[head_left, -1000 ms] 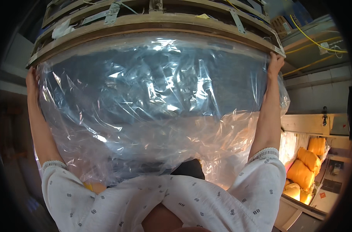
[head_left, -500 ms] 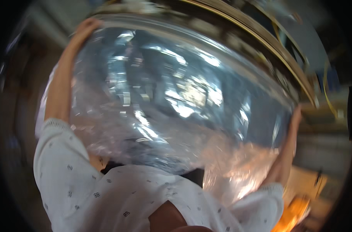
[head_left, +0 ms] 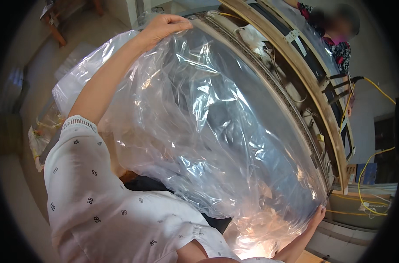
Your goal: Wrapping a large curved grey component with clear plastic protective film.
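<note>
A wide, crinkled sheet of clear plastic film [head_left: 199,114] is spread over the surface in front of me and hangs in folds toward my body. Its far edge lies along a curved strip. My left hand [head_left: 166,28] pinches that edge at the far left, thumb and fingers pressed together. Down at the right corner, my right hand [head_left: 315,216] is closed on the film, its fingers partly hidden. Bright reflections cover the creases, and loose film bunches near my waist.
A long wooden rail [head_left: 304,74] runs beyond the film, with wires and white material in the gap before it. Past it a person in a patterned sleeve [head_left: 343,57] stands at the upper right. Yellow cables [head_left: 361,175] hang on the right; a wooden stool [head_left: 55,22] stands far left.
My left hand has moved right along the far edge, and my right hand has come lower. The view has turned, and the film looks more gathered into folds.
</note>
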### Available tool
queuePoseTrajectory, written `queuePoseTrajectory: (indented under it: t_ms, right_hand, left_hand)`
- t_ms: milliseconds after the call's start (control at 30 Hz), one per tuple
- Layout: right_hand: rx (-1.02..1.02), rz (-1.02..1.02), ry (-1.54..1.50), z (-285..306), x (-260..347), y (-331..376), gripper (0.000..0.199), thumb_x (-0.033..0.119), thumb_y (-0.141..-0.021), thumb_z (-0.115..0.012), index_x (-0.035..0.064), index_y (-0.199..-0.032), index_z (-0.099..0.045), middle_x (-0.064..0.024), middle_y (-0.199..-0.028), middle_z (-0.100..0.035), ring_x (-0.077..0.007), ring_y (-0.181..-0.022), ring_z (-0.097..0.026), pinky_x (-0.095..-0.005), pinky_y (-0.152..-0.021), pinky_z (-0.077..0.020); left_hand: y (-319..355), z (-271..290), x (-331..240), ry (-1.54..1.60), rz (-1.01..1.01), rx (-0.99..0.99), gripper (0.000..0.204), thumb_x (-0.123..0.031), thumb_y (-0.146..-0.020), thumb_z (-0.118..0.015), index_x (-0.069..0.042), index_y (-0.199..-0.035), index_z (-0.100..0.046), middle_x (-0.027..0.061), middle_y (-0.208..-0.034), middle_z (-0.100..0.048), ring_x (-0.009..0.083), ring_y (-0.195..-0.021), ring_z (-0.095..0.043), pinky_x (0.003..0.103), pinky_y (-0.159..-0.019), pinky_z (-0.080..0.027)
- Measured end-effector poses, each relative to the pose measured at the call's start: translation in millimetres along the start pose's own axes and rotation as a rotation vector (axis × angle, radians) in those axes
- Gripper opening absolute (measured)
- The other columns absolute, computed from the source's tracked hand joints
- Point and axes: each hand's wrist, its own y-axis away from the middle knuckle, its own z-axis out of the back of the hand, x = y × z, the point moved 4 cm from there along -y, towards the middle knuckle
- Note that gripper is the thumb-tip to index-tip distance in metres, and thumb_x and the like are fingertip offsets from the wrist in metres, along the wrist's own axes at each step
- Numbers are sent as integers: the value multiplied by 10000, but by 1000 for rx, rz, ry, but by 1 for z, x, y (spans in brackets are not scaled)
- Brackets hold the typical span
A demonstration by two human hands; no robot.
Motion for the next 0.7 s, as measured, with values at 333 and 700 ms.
queuePoseTrajectory:
  t_ms: [333, 700]
  right_hand:
    - [35, -13, 50, 12, -24, -23, 164, 164, -879, -511, 41, -781, -464, 37, -716, -418, -66, -648, -370, -212, -573, -316]
    - [10, 51, 158, -5, -42, -40, 96, 109, -847, -511, 33, -794, -487, 33, -673, -392, -66, -616, -333, -214, -551, -291]
  left_hand:
    - [16, 5, -8, 55, -8, -20, 284, -235, -795, -639, -20, -979, -638, 25, -948, -633, 83, -917, -547, 211, -855, -383]
    - [41, -5, -49, 11, 74, -32, 326, -292, -766, -653, -34, -966, -653, 16, -919, -643, 91, -885, -549, 223, -808, -375]
